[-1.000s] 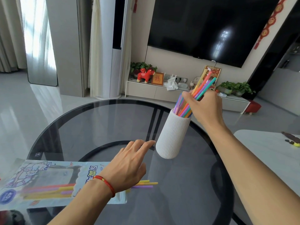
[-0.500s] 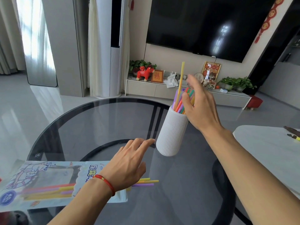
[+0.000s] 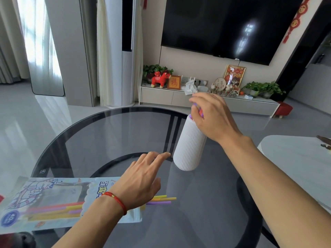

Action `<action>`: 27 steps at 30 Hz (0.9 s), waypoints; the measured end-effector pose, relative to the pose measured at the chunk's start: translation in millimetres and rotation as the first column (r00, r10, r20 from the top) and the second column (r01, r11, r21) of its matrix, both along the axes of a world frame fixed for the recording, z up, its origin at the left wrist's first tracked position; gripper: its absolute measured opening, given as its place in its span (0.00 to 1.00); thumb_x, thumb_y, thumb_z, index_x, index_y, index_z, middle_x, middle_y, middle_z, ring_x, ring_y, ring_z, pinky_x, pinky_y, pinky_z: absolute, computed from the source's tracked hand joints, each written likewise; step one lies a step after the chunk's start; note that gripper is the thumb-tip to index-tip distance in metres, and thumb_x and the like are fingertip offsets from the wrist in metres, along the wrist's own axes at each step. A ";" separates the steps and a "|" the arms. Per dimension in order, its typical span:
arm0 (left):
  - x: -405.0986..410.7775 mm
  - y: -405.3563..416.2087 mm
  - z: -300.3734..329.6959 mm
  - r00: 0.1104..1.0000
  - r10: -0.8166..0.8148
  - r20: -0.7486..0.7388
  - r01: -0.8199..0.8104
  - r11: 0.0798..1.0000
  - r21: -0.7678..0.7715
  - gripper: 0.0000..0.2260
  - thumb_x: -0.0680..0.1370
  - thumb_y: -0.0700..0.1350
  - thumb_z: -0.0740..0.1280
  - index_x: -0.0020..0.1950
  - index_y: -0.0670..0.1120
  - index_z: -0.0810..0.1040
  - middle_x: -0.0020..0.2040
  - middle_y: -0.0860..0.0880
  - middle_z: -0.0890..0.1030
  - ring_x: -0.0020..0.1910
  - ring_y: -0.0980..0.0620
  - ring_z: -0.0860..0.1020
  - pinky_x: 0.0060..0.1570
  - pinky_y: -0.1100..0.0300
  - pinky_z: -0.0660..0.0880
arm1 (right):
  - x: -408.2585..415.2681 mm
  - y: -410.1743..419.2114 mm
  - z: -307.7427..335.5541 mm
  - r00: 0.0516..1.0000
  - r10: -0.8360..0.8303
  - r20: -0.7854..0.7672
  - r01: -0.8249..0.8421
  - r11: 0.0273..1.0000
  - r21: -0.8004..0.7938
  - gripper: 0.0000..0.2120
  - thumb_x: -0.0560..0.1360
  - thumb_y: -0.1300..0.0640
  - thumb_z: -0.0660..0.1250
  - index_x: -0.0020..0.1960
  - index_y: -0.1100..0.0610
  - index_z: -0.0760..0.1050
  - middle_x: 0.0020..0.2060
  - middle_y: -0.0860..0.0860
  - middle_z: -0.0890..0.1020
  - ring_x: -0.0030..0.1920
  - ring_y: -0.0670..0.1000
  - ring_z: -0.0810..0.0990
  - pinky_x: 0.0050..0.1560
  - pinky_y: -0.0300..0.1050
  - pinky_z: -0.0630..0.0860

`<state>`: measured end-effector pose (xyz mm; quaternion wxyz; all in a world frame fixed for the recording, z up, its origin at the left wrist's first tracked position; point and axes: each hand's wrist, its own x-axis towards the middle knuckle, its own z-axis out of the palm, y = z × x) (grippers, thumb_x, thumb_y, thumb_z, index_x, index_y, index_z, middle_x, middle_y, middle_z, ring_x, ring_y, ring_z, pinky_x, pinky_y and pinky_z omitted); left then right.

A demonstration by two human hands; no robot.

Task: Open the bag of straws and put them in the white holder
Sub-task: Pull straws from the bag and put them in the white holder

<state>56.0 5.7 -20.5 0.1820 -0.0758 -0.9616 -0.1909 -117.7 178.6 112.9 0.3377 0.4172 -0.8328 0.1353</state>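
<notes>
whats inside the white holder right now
Straws: only a few purple and red tops show above the rim of the white holder. The right hand covers most of the opening, and the opaque wall hides the rest, so their number cannot be told.

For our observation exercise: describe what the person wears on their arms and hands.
Both forearms are bare, with no sleeves in view. The left wrist carries a thin red cord bracelet with a small gold bead. The right hand and wrist show no jewellery or gloves.
</notes>
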 end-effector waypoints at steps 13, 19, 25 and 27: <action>29.4 -29.3 1.2 0.700 0.290 0.653 0.032 0.900 -0.434 0.64 0.62 0.69 0.72 0.75 0.54 0.25 0.81 0.44 0.45 0.80 0.43 0.41 0.70 0.25 0.40 | 72.8 18.4 -84.0 0.983 0.181 -0.005 -0.179 0.967 -0.182 0.07 0.76 0.60 0.65 0.44 0.59 0.82 0.41 0.53 0.84 0.42 0.57 0.81 0.44 0.53 0.78; 31.9 -17.3 6.0 0.731 0.277 0.623 0.084 0.870 -0.485 0.58 0.65 0.62 0.74 0.80 0.45 0.39 0.76 0.47 0.56 0.75 0.45 0.57 0.70 0.25 0.50 | 85.6 22.4 -147.7 0.643 -0.189 0.743 0.028 0.974 0.223 0.16 0.83 0.39 0.56 0.56 0.46 0.78 0.55 0.45 0.77 0.51 0.51 0.80 0.57 0.54 0.78; 25.0 -9.6 12.6 0.889 0.188 0.417 0.021 0.894 -0.448 0.45 0.62 0.63 0.70 0.74 0.48 0.58 0.64 0.50 0.66 0.62 0.46 0.68 0.66 0.39 0.65 | 101.7 15.3 -154.9 0.602 -0.193 0.775 -0.095 0.946 0.309 0.21 0.83 0.34 0.48 0.60 0.43 0.73 0.54 0.46 0.73 0.54 0.58 0.81 0.58 0.57 0.77; 23.9 -7.7 15.5 0.932 0.172 0.318 -0.013 0.894 -0.447 0.45 0.61 0.62 0.69 0.74 0.48 0.59 0.64 0.50 0.67 0.61 0.46 0.69 0.64 0.42 0.67 | 102.9 14.2 -156.8 0.554 -0.132 0.822 -0.147 0.956 0.253 0.21 0.83 0.34 0.48 0.58 0.43 0.75 0.52 0.46 0.74 0.52 0.54 0.81 0.56 0.55 0.77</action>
